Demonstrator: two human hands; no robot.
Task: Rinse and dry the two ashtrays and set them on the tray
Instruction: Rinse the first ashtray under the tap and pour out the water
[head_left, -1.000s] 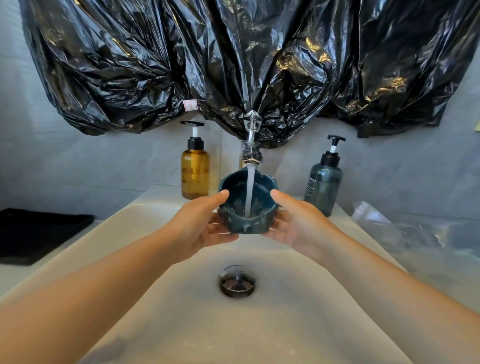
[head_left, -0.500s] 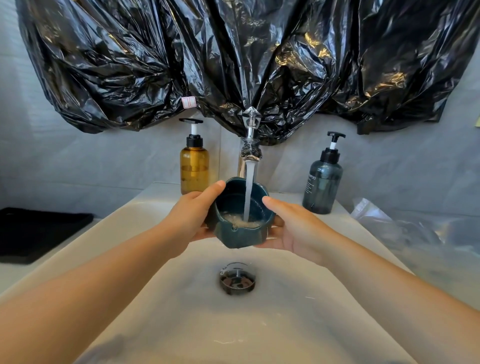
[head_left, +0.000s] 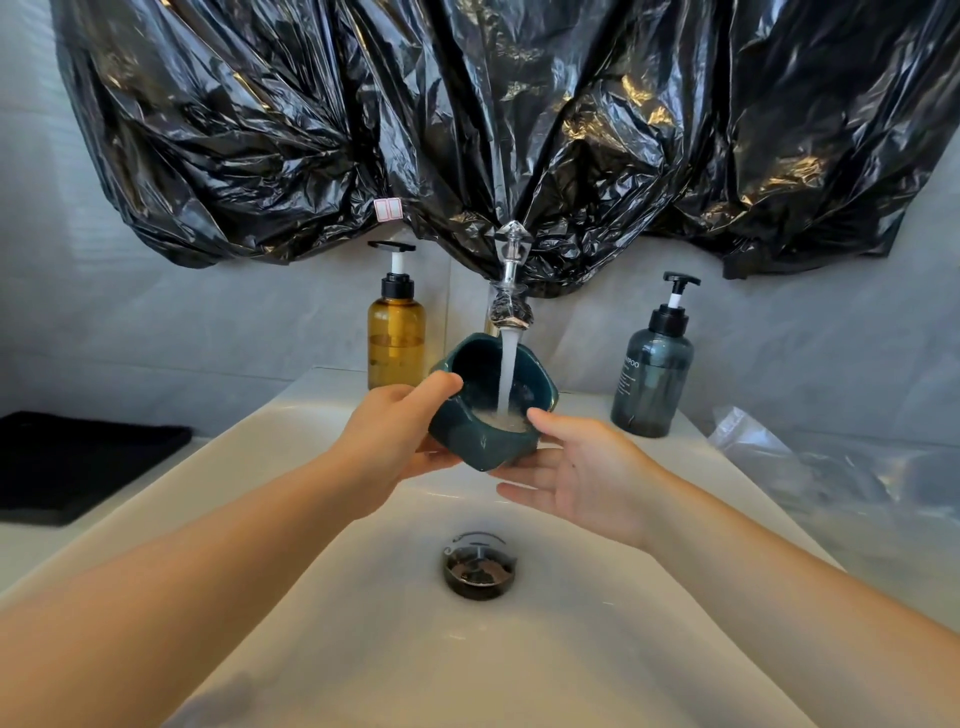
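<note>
A dark teal ashtray (head_left: 480, 441) is tilted toward me under the running tap (head_left: 508, 306), and water pools foaming inside it. My left hand (head_left: 389, 441) grips its left side, thumb over the rim and fingers underneath. My right hand (head_left: 576, 473) touches its right side with the thumb tip at the rim and straight fingers below the base. A second ashtray is not in view. A black tray (head_left: 78, 462) lies on the counter at the far left.
The white sink basin (head_left: 363, 597) lies below, with its drain (head_left: 478, 566) in the middle. An amber pump bottle (head_left: 396, 332) and a grey-blue pump bottle (head_left: 652, 374) stand behind it. Black plastic sheeting (head_left: 467, 130) covers the wall above. Clear plastic (head_left: 831, 467) lies at the right.
The ashtray has tipped toward me and filled with foaming water. My right hand has loosened, its fingers now straighter under the base, while my left thumb stays hooked over the rim.
</note>
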